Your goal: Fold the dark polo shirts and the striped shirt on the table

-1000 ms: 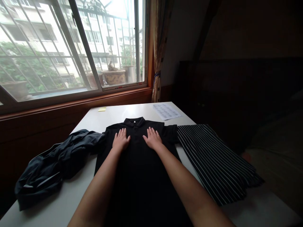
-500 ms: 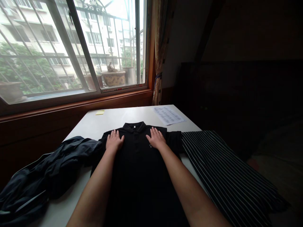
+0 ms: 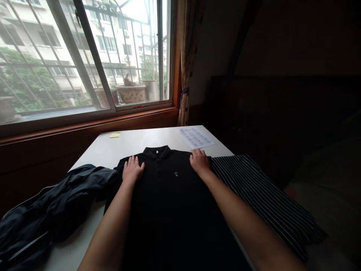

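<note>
Centrally, a black polo shirt [image 3: 162,203] lies spread on the white table [image 3: 132,138], collar toward the far edge, placket up; small pale emblem [image 3: 176,174] on chest. Left hand [image 3: 133,169]: flat on the shirt near its left-hand shoulder as viewed, palm down, fingers fairly straight and a little apart, nothing grasped. Right hand [image 3: 199,161]: at the opposite shoulder, fingers bent and close together; cannot tell whether cloth is pinched. Crumpled dark garment with pale piping [image 3: 64,203] to the left; black-and-white striped cloth [image 3: 262,195] to the right. Beyond: yellow sticky note [image 3: 115,134], printed sheet [image 3: 197,137].
</note>
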Motion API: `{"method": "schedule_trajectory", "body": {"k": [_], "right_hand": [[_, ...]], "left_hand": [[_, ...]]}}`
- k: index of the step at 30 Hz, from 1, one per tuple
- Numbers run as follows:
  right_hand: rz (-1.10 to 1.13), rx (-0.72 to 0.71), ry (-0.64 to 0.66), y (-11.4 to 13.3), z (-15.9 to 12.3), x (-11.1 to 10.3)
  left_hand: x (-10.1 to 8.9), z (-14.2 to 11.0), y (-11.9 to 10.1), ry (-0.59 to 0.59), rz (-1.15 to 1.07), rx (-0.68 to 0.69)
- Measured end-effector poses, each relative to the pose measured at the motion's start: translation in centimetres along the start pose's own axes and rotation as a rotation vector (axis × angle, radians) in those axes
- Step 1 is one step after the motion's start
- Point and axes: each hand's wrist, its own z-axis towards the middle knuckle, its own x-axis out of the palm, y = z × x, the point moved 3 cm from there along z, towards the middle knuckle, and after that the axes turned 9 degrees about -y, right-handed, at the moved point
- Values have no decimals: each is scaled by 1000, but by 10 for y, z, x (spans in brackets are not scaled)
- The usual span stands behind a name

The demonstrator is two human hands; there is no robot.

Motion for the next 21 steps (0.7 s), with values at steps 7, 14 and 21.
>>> {"method": "schedule_trajectory", "body": {"k": [7,14,21], "right_hand": [[-59,336,242,-76,17,-11],[140,313,133,-69,20,-23],[317,-3,-4,-40,33,-55]], "left_hand": [[1,0,0,-1,-15,-3],[1,0,2,-23,-26,11],[4,1,3,-39,-32,15]]}}
